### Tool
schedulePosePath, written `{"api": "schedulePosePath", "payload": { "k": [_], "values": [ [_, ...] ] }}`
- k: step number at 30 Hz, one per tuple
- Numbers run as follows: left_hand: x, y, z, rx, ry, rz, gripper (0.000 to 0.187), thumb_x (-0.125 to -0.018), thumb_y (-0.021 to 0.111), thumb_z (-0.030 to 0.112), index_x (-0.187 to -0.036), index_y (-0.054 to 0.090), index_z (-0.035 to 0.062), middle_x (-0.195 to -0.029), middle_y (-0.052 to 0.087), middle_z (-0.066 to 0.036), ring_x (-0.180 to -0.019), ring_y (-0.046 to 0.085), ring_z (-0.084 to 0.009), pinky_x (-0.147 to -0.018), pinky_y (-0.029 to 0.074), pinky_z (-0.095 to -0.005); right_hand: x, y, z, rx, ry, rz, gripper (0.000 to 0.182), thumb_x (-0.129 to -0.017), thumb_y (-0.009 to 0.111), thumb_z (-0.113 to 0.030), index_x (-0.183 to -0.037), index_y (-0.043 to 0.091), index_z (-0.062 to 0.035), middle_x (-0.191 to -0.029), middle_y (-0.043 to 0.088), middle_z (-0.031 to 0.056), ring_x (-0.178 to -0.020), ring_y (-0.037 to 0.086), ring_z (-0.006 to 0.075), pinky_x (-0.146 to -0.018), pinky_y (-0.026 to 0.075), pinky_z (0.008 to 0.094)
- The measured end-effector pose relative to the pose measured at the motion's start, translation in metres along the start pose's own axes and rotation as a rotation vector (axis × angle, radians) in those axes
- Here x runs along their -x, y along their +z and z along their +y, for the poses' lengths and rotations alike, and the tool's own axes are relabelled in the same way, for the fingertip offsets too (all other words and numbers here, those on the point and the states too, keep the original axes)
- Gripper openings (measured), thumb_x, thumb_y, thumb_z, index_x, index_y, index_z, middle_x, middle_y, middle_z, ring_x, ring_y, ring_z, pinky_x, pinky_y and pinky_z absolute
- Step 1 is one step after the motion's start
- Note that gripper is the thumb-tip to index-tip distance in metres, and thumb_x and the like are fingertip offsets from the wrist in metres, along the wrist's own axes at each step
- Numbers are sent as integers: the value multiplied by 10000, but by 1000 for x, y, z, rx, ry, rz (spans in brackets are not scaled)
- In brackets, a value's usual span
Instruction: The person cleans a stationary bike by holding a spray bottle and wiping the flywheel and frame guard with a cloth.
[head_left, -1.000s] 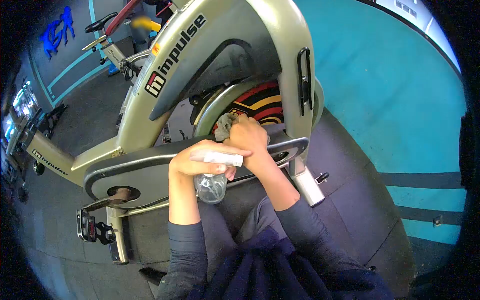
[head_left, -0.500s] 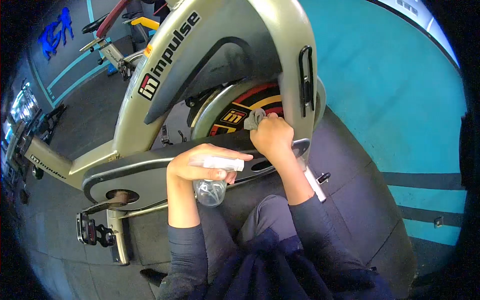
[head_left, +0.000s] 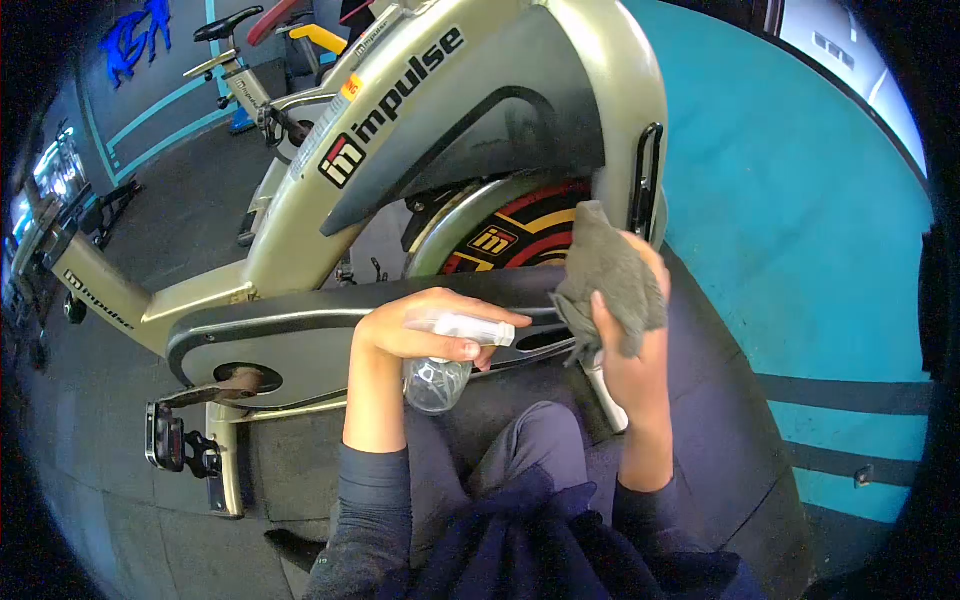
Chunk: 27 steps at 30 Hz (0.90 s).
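Note:
My left hand (head_left: 425,325) is wrapped round the white head of a clear spray bottle (head_left: 438,385), in front of the long dark chain cover (head_left: 300,350) of an exercise bike. A grey cloth (head_left: 608,275) hangs from my right hand (head_left: 640,345), pinched between thumb and fingers and spread open. The cloth is in front of the bike's front upright (head_left: 630,110) and overlaps the right edge of the flywheel (head_left: 510,235), which has red and yellow rings. Whether the cloth touches the bike cannot be told.
The bike's pedal (head_left: 168,437) sticks out at the lower left. Another exercise bike (head_left: 245,90) stands at the upper left. A teal wall (head_left: 790,200) rises on the right, and dark matting (head_left: 310,470) covers the floor.
My right hand has moved right and down, away from the flywheel, and the bunched cloth is now spread out. My left hand still holds the bottle. The view has shifted slightly.

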<state>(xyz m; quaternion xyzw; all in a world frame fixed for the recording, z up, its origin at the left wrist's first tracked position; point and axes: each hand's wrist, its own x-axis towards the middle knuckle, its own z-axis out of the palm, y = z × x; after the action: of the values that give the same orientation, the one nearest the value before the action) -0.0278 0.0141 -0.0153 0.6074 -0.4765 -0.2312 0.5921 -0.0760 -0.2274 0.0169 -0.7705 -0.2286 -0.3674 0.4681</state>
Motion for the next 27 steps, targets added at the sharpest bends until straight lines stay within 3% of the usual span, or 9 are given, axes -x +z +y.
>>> {"api": "schedulePosePath", "payload": {
  "k": [1,5,7,13,16,20,21,23,27],
  "values": [
    [0,0,1,-8,-11,2,552,-852,624,219,-1317,476,-39,-901,660,-123,-824,622,-164,-767,488,-299,-1,-5,-3,200,-173,62,338,-853,592,-133,-1139,519,32,-1045,591,125,-980,580,258,-886,427,329],
    [2,-1,-1,-5,-8,3,546,-854,624,223,-1319,483,-25,-898,660,-119,-827,620,-159,-768,487,-294,24,-22,21,22,-61,114,359,-859,559,-163,-1161,523,29,-1095,592,131,-1026,570,276,-919,419,352],
    [2,-1,-1,-8,10,-11,537,-856,619,217,-1320,485,-16,-890,659,-113,-822,616,-155,-768,485,-291,37,-32,32,-914,651,211,384,-868,534,-199,-1185,530,18,-1164,583,132,-1076,560,284,-949,421,373],
    [1,3,1,-28,0,38,601,-824,637,267,-1313,481,-46,-866,644,-121,-774,614,-192,-698,486,-309,28,-29,29,-1273,684,282,422,-898,515,-193,-1259,470,20,-1234,549,147,-1128,541,266,-956,441,391],
    [1,2,-1,-32,5,36,601,-821,639,264,-1310,482,-48,-871,644,-121,-778,616,-191,-704,488,-309,31,3,31,-645,178,705,434,-882,575,-107,-1270,453,42,-1247,531,147,-1146,522,253,-891,486,370],
    [2,3,1,-34,-25,62,605,-818,644,262,-1308,481,-53,-872,646,-121,-786,618,-192,-717,488,-309,-4,34,25,436,-595,131,513,-749,601,-55,-1246,512,32,-1295,524,164,-1238,466,320,-1044,326,462],
    [2,2,0,-23,-12,41,553,-839,625,212,-1318,483,-27,-882,649,-105,-806,616,-172,-748,487,-300,-9,50,31,454,-487,-38,563,-722,585,-30,-1275,492,25,-1335,503,128,-1284,420,290,-1091,249,460],
    [2,1,0,-15,-3,17,508,-861,606,162,-1327,485,-1,-892,652,-89,-827,613,-151,-779,486,-292,-8,82,61,721,-221,-386,747,-692,597,-36,-1400,360,-62,-1488,317,88,-1373,287,275,-1080,275,473],
    [1,1,-1,24,25,-8,513,-854,606,156,-1320,483,-21,-896,655,-104,-834,619,-161,-785,490,-295,-2,93,68,645,-154,-343,772,-691,575,-45,-1421,332,-96,-1508,279,63,-1367,294,290,-1019,361,467]
  ]
}}
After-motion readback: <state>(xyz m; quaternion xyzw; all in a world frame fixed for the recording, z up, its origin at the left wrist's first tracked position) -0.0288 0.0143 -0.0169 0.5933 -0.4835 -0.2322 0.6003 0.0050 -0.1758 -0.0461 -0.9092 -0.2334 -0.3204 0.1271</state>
